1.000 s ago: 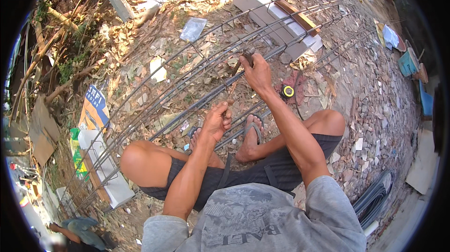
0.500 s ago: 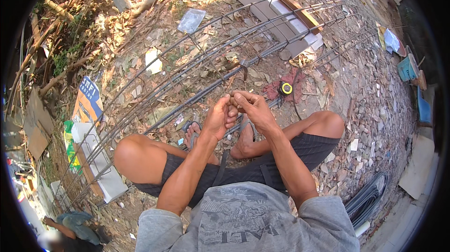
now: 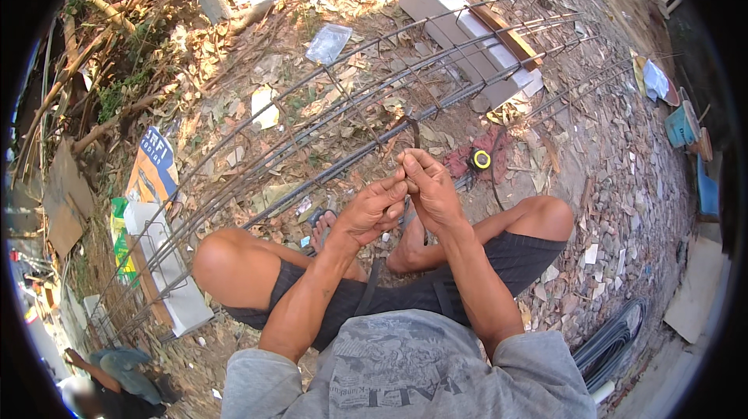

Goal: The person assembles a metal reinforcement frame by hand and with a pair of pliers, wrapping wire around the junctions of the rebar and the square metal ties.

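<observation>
My left hand [image 3: 372, 213] and my right hand [image 3: 433, 191] meet in front of my crossed legs. Both are pinched at the fingertips, and what lies between them is too small to make out. Just beyond them a long cage of steel rebar [image 3: 362, 144], with square stirrups, runs from lower left to upper right. A dark, hook-ended strip or tool [image 3: 414, 132] sits at the near bars, close above my right fingertips. To the right, a black and yellow tape measure [image 3: 481, 159] rests on a dark red cloth [image 3: 499, 143].
Pale blocks prop the cage at the far right [image 3: 454, 29] and at the left [image 3: 160, 251], with wooden strips alongside. A coil of black cable or hose [image 3: 612, 345] lies at lower right. Another person [image 3: 121, 376] is at lower left. Leaves and rubble cover the ground.
My hands have shifted slightly, the right fingertips rising above the left ones. The left fingers have loosened a little. The whole view has moved a bit, with the surroundings lower and further right.
</observation>
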Action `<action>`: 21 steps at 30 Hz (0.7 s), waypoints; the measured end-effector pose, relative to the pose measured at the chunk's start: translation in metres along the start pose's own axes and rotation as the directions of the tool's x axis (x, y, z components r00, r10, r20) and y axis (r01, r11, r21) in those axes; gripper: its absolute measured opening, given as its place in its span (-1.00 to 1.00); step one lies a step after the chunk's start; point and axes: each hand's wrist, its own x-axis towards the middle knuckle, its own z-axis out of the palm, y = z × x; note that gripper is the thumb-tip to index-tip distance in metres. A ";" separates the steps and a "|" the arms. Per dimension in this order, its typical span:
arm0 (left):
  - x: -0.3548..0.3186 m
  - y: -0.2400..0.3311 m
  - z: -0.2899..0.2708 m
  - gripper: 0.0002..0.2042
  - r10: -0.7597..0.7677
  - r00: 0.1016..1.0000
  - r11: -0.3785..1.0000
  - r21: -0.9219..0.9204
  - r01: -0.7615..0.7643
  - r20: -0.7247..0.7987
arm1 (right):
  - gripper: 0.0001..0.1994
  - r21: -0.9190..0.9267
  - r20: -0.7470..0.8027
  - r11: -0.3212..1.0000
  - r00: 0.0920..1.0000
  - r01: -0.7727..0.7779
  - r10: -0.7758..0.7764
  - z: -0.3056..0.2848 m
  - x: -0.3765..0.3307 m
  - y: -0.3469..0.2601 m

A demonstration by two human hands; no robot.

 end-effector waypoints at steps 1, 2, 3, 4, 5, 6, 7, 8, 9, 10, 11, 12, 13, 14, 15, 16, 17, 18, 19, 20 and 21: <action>0.002 0.001 0.001 -0.80 -0.004 0.999 0.995 0.098 0.008 -0.043 | -0.76 0.000 0.017 1.000 1.000 -0.016 0.016 -0.001 -0.001 -0.002; 0.004 0.001 0.001 -0.79 0.000 0.996 0.981 0.192 0.017 -0.087 | -0.75 -0.004 0.036 0.999 0.999 -0.033 0.033 -0.001 -0.002 -0.003; 0.005 -0.002 -0.003 -0.79 0.012 0.996 0.982 0.190 0.006 -0.090 | -0.75 -0.008 0.047 0.999 0.998 -0.038 0.038 0.002 -0.001 -0.003; 0.006 -0.007 -0.012 -0.77 0.099 0.993 0.967 0.242 -0.081 -0.063 | -0.72 -0.088 -0.012 0.996 1.000 0.016 -0.017 0.006 0.000 -0.002; 0.010 -0.009 -0.017 -0.75 0.185 0.982 0.941 0.294 -0.169 -0.030 | -0.68 -0.171 -0.065 0.983 0.995 0.068 -0.080 0.011 0.003 -0.001; 0.014 -0.009 -0.005 -0.75 0.189 0.982 0.941 0.290 -0.172 -0.029 | -0.68 -0.174 -0.063 0.982 0.995 0.066 -0.078 0.015 0.001 0.000; 0.020 -0.012 0.008 -0.72 0.362 0.924 0.915 0.239 -0.326 -0.122 | -0.66 -0.176 -0.116 0.983 0.990 0.058 -0.079 0.022 -0.004 0.001; 0.023 -0.010 0.018 -0.68 0.517 0.828 0.854 0.203 -0.480 -0.218 | -0.64 -0.179 -0.164 0.982 0.983 0.054 -0.084 0.030 -0.008 0.003; 0.026 -0.011 0.015 -0.68 0.521 0.827 0.851 0.197 -0.486 -0.210 | -0.64 -0.188 -0.162 0.980 0.983 0.060 -0.091 0.031 -0.011 0.016; 0.029 -0.014 0.009 -0.64 0.557 0.783 0.829 0.251 -0.500 -0.278 | -0.65 -0.470 -0.162 0.871 0.956 0.142 -0.244 0.027 -0.013 0.038; 0.030 -0.018 0.000 -0.60 0.591 0.727 0.805 0.306 -0.508 -0.349 | -0.65 -0.707 -0.116 0.681 0.918 0.192 -0.380 0.028 -0.013 0.053; 0.028 -0.019 -0.008 -0.58 0.597 0.726 0.799 0.335 -0.499 -0.342 | -0.65 -0.713 -0.111 0.674 0.917 0.196 -0.384 0.036 -0.015 0.050; 0.026 -0.019 -0.015 -0.55 0.603 0.724 0.792 0.364 -0.490 -0.334 | -0.67 -0.783 -0.089 0.602 0.932 0.153 -0.352 0.045 -0.018 0.044; 0.026 -0.015 -0.013 -0.54 0.604 0.724 0.785 0.401 -0.471 -0.332 | -0.69 -0.847 -0.080 0.521 0.944 0.106 -0.321 0.048 -0.019 0.038; 0.027 -0.011 -0.011 -0.54 0.605 0.725 0.777 0.439 -0.451 -0.328 | -0.69 -0.852 -0.085 0.514 0.940 0.104 -0.331 0.045 -0.016 0.036; 0.024 -0.009 -0.008 -0.52 0.598 0.726 0.788 0.413 -0.457 -0.339 | -0.71 -0.864 -0.050 0.489 0.944 0.123 -0.325 0.041 -0.012 0.034; 0.020 0.000 -0.001 -0.52 0.593 0.737 0.791 0.406 -0.457 -0.325 | -0.71 -0.876 -0.017 0.462 0.947 0.141 -0.321 0.037 -0.009 0.033; 0.018 0.009 0.002 -0.53 0.635 0.687 0.762 0.430 -0.484 -0.353 | -0.73 -0.901 -0.014 0.411 0.939 0.138 -0.345 0.031 -0.007 0.031; 0.017 0.018 0.004 -0.54 0.673 0.635 0.733 0.454 -0.507 -0.379 | -0.73 -0.909 -0.026 0.396 0.932 0.128 -0.361 0.025 -0.005 0.032; 0.014 0.027 0.004 -0.54 0.665 0.652 0.741 0.435 -0.512 -0.365 | -0.74 -0.923 0.087 0.316 0.920 0.218 -0.381 0.018 -0.002 0.034; 0.009 0.034 0.001 -0.54 0.649 0.648 0.757 0.426 -0.496 -0.398 | -0.74 -0.922 0.198 0.237 0.900 0.306 -0.388 0.015 -0.001 0.033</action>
